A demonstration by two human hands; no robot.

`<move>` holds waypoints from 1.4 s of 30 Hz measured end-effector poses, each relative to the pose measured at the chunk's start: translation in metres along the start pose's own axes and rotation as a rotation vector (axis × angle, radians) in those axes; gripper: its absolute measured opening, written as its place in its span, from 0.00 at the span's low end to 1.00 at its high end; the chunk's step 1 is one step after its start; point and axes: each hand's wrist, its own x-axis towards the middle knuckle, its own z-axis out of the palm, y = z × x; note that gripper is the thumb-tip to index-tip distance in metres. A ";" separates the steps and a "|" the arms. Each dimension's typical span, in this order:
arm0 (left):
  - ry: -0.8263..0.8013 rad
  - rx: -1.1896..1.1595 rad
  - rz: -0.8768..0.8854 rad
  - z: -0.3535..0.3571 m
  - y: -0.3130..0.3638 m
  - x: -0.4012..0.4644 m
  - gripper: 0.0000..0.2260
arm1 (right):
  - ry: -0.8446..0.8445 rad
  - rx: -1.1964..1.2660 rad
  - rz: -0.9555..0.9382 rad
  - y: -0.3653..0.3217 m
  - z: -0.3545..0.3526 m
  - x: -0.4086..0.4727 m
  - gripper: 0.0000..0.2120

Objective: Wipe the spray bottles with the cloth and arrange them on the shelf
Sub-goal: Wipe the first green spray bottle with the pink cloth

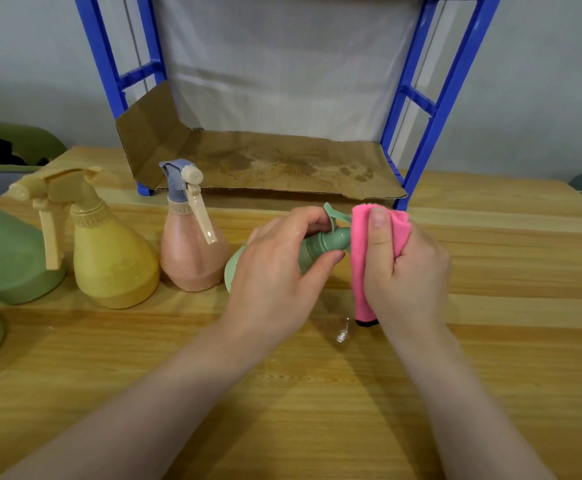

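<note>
At centre, the left hand (275,268) grips a green spray bottle (320,245) lying tilted above the tabletop (317,393); at 3 o'clock of it, the right hand (407,268) pinches a pink cloth (364,258) against its nozzle. At 12 o'clock beyond stands the blue shelf (431,133).

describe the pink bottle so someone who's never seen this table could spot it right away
Start at the blue shelf at the back of the wooden table. Just in front of its left foot stands the pink bottle, between the yellow bottle and the left hand. It alone has a purple spray head.
</note>
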 end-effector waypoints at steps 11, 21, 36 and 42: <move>0.111 -0.167 -0.029 -0.006 -0.007 0.006 0.15 | -0.022 0.290 -0.021 -0.004 0.004 -0.008 0.21; 0.052 -0.104 -0.015 -0.008 -0.007 0.006 0.15 | 0.006 0.256 -0.088 -0.001 0.000 -0.005 0.20; 0.099 -0.478 -0.167 -0.009 -0.004 0.011 0.13 | -0.156 0.642 0.135 -0.015 0.005 -0.007 0.08; 0.056 -0.511 -0.182 -0.010 -0.009 0.011 0.13 | -0.271 0.527 0.192 -0.013 0.005 -0.008 0.11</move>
